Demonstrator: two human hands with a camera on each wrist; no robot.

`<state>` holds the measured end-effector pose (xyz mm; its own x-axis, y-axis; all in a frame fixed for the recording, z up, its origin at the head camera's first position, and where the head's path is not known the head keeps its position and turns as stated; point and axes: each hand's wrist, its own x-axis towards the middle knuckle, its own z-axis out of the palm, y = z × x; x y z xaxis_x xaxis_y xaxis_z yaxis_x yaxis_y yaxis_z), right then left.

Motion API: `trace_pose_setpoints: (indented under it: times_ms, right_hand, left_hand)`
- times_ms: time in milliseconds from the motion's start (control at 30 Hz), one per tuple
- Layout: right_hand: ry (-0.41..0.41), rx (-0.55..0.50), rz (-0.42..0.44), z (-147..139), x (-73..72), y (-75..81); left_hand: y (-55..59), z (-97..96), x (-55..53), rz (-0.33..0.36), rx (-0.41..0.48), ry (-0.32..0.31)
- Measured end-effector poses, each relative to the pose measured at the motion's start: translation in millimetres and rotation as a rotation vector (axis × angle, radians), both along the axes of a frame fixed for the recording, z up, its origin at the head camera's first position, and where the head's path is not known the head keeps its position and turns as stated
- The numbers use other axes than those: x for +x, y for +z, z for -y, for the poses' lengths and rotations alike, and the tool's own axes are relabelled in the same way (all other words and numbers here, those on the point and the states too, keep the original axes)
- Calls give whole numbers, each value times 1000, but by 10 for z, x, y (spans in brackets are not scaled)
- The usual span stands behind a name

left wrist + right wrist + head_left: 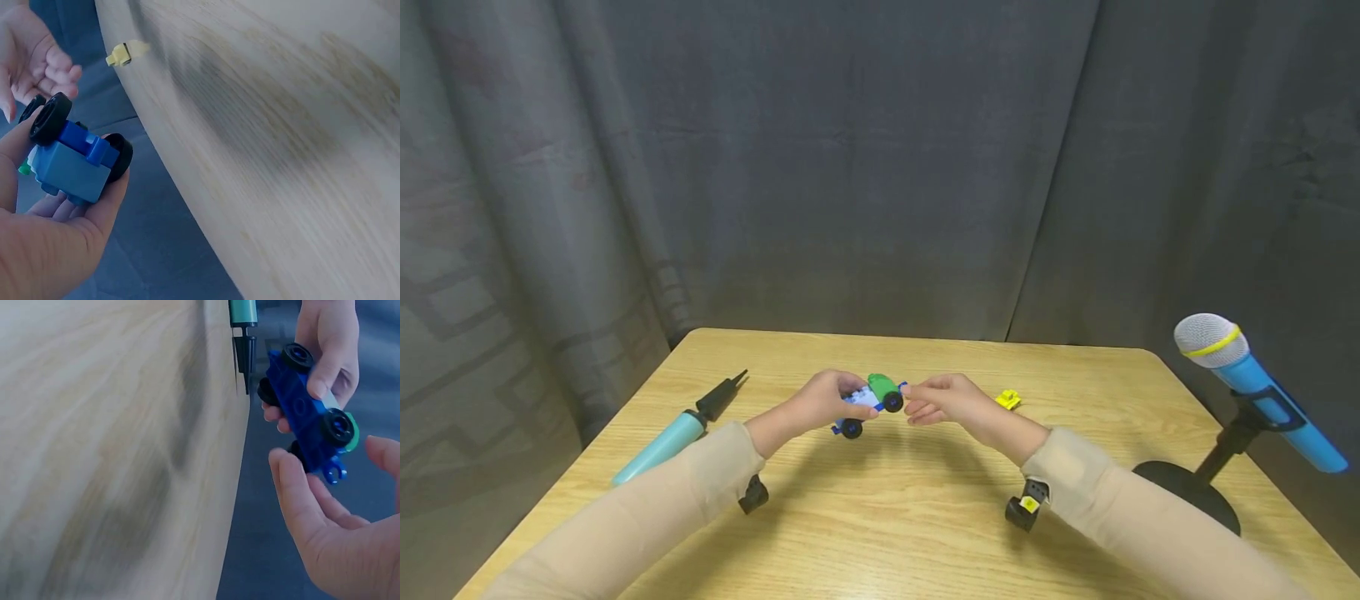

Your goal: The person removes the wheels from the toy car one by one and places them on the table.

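A blue toy car of building bricks (861, 398) with black wheels and a green piece (882, 385) on top is held above the table. My left hand (820, 403) grips it between thumb and fingers near its middle and rear. In the right wrist view the car's blue underside (300, 406) and a small blue hitch at one end show. My right hand (951, 402) is beside the hitch end, its thumb apart from its extended fingers (300, 500). One fingertip lies close to a wheel; whether it touches I cannot tell.
A yellow toy piece (1008, 400) lies on the wooden table (850, 533) behind my right hand. At the left is a teal hand pump (662, 447) with a black nozzle. A blue microphone (1262, 392) leans in a black stand at the right. Grey curtains hang behind.
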<state>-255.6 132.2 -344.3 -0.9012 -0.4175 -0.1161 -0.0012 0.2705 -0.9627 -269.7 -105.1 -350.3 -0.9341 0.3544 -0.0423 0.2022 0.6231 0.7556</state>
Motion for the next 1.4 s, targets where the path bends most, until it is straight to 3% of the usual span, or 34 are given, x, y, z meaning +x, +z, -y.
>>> trace_pose_setpoints:
  times_ms: [200, 333, 600, 767, 1067, 1400]
  right_hand:
    - [108, -66, 31, 42, 47, -70]
    - [125, -97, 14, 97, 63, -105]
    - [9, -102, -14, 234, 71, -137]
    - [-63, -58, -95, 292, 77, -136]
    - [-169, 32, -299, 330, 123, -134]
    - [-217, 72, -371, 327, 141, -144]
  left_hand:
    - [-12, -17, 2, 65, 45, 47]
    - [-33, -25, 16, 91, 74, 54]
    - [-114, -39, 9, 83, 125, 82]
    - [-115, -51, 34, 84, 146, 76]
    - [-67, -95, 25, -2, 123, -16]
    - [-80, -135, -16, -34, 88, -62]
